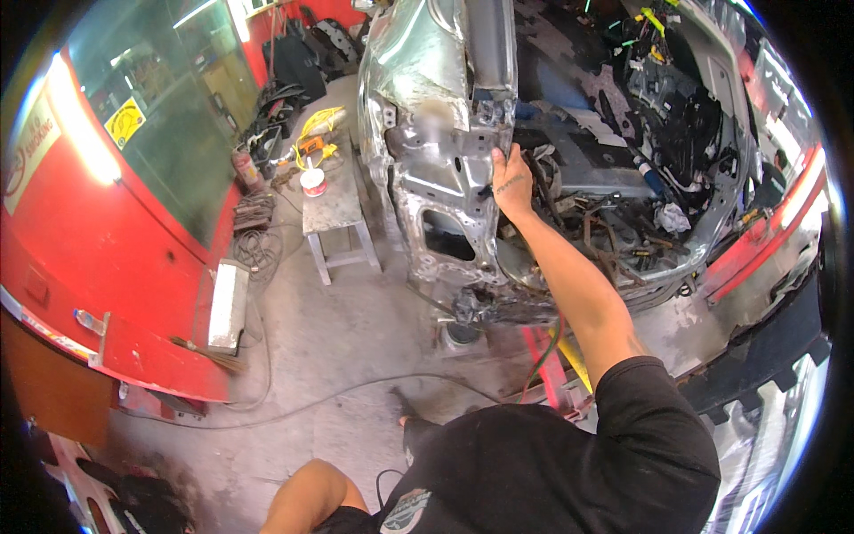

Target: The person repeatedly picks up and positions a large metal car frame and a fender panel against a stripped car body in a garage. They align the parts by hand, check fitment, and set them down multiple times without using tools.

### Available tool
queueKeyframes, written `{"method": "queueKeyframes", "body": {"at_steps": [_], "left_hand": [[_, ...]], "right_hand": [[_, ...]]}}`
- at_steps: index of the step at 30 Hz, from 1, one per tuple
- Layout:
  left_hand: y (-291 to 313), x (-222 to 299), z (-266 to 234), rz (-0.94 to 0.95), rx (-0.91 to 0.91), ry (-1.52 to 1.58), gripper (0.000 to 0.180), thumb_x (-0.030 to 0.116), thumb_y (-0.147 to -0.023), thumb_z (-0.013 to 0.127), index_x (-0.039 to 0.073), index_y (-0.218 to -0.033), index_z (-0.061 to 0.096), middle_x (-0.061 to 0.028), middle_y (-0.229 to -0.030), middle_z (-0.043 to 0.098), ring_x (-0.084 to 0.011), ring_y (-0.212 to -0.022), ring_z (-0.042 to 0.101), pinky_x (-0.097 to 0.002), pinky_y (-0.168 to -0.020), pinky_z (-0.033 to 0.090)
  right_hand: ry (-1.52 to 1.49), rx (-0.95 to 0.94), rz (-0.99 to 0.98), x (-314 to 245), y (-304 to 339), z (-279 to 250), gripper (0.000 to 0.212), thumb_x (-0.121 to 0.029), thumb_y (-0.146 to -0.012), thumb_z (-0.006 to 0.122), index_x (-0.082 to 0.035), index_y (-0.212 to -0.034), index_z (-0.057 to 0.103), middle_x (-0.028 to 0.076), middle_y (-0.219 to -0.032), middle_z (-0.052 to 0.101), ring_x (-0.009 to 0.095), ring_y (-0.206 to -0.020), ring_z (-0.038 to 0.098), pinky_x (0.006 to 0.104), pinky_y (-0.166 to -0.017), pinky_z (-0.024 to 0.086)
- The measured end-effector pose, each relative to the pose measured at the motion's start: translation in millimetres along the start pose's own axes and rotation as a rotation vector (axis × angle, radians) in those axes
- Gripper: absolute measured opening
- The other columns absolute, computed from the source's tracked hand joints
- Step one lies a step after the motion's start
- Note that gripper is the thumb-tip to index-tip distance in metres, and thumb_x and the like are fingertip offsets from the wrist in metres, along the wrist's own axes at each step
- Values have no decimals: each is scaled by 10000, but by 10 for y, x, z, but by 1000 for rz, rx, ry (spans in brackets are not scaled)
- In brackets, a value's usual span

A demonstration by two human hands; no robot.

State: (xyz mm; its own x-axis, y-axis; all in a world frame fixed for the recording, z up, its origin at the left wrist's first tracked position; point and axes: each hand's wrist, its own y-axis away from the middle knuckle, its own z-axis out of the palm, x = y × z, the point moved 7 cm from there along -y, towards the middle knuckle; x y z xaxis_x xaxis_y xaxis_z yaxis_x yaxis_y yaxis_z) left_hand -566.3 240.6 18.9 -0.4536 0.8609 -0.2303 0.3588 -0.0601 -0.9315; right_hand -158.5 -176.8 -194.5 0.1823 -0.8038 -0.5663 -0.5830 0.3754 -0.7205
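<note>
My right arm reaches forward to a stripped car body of bare, scuffed metal. My right hand is closed on the inner edge of its rear corner panel, thumb on the near face; the other fingers are partly hidden behind the edge. Below the hand, the panel has a large dark rounded opening. Of my left arm, only the bent elbow shows at the lower edge; its hand is out of sight.
A worn grey bench left of the car holds a white tub and an orange tool with a yellow cord. A hose crosses the floor. Tools and rusty metal parts litter the car's interior. Red and yellow stand parts sit below.
</note>
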Motion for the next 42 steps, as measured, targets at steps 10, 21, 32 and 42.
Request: {"method": "queueKeyframes", "body": {"at_steps": [10, 21, 32, 42], "left_hand": [[-26, -118, 105, -46, -20, -16, 200, -44, -834, 611, 100, -694, 602, 2, -608, 511, -126, -544, 523, -310, -567, 443], [-45, -252, 122, -72, -24, -18, 159, -22, -810, 647, 78, -694, 608, -4, -603, 507, -128, -525, 511, -313, -543, 435], [-63, -310, 149, -86, -30, -22, 130, -1, -787, 684, 56, -694, 613, -11, -598, 502, -131, -506, 499, -316, -519, 427], [-17, -440, 125, -109, -19, -41, 124, 19, -766, 717, 36, -694, 618, -17, -594, 498, -133, -488, 489, -319, -497, 420]], "right_hand": [[-24, 33, -5, -36, 20, -29, 377, -377, -1049, 502, -2, -1079, 520, 292, -926, 657, 511, -897, 629, 565, -771, 482], [-12, 3, 14, -50, 3, -38, 353, -367, -1050, 497, -14, -1059, 512, 270, -915, 661, 500, -891, 636, 559, -763, 485], [-43, -46, 19, 11, 5, 22, 341, -346, -1048, 504, -6, -1066, 511, 275, -947, 660, 497, -899, 635, 554, -774, 488], [-39, -11, -22, 27, -23, 16, 348, -347, -1046, 511, 0, -1065, 512, 281, -946, 656, 502, -884, 631, 551, -755, 489]]}}
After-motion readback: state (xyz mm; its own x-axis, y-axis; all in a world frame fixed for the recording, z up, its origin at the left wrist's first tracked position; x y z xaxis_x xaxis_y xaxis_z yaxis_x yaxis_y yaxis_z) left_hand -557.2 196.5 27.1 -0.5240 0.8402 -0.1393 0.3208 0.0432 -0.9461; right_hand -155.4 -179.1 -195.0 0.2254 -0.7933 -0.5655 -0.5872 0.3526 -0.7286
